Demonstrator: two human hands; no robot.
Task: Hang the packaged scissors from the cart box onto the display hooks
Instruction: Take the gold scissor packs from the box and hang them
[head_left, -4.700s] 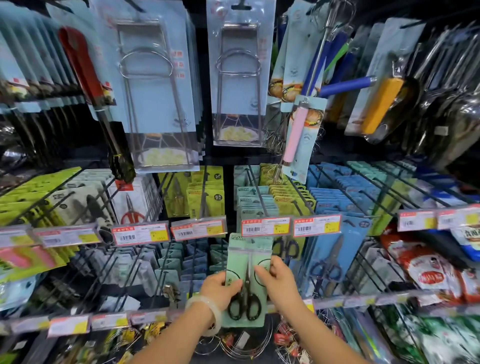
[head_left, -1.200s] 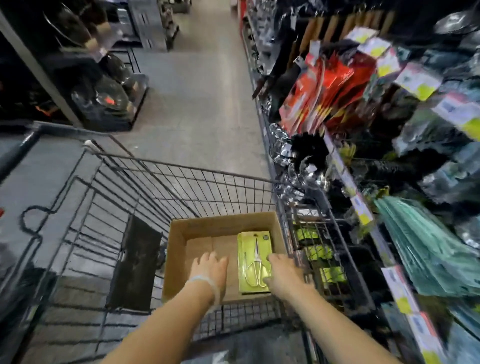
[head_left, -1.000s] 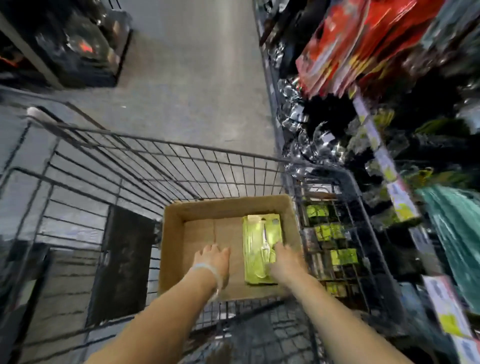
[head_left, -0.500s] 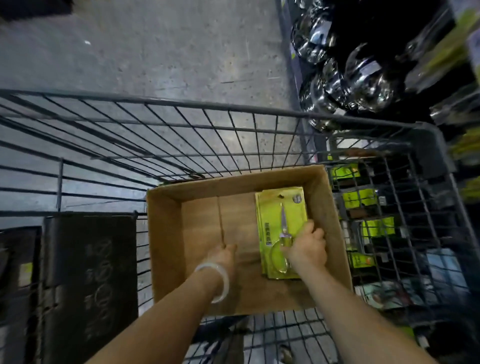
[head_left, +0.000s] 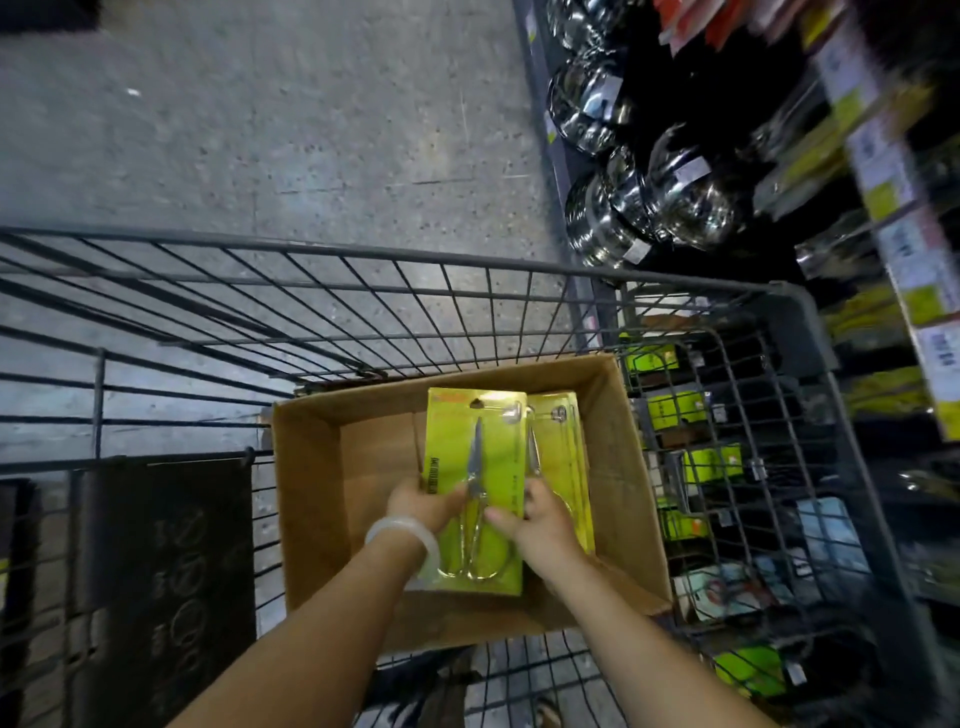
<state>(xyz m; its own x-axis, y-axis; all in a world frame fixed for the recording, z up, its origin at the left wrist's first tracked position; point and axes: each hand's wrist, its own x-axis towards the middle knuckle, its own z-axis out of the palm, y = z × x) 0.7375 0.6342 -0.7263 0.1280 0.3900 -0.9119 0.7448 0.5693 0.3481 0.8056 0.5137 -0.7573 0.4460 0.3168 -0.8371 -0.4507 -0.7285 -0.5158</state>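
My left hand (head_left: 423, 503) and right hand (head_left: 540, 519) cover the lower middle of the yellow-green scissors pack (head_left: 475, 488), and its print is too blurred to read (a second pack (head_left: 563, 457) lies half hidden behind it). Each grip pinches an edge, holding it above the cardboard box (head_left: 306, 499) in the cart (head_left: 363, 291). Steel blades point away from me, loop handles nearest, long axis running front to back.

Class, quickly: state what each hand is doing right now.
Left hand: grips the left edge of the scissors pack.
Right hand: grips the pack's right edge.
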